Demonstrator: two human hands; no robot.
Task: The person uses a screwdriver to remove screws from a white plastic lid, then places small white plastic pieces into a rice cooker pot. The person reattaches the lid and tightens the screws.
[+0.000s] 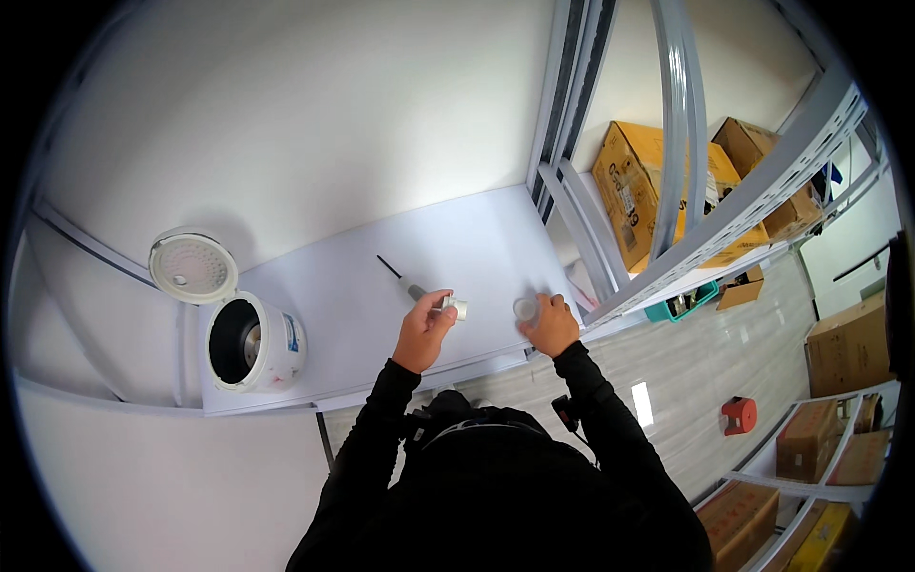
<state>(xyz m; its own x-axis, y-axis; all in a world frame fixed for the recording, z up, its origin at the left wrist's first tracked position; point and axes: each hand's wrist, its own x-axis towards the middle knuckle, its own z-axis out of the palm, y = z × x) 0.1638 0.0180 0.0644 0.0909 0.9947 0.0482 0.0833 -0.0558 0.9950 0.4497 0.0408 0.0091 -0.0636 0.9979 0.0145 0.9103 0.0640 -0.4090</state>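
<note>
My left hand (pixel 422 334) is closed, thumb and fingers gripping a small white cylindrical part (pixel 459 309) above the table. To the right, my right hand (pixel 555 327) curls round a small translucent round cup (pixel 525 308), which is at or just over the tabletop. A screwdriver (pixel 410 288) with a grey handle and dark shaft lies just beyond my left hand, its tip pointing away to the left. At the table's left end stands a white rice cooker (pixel 291 345), its lid (pixel 193 269) swung up and its dark inside showing.
The white table (pixel 334 276) runs along a white wall. Grey metal shelving (pixel 724 224) rises at the right, bearing a yellow carton (pixel 629 191). A teal bin (pixel 701 303) and a red stool (pixel 739 416) are on the floor side. Brown cartons (pixel 808 439) fill shelves at lower right.
</note>
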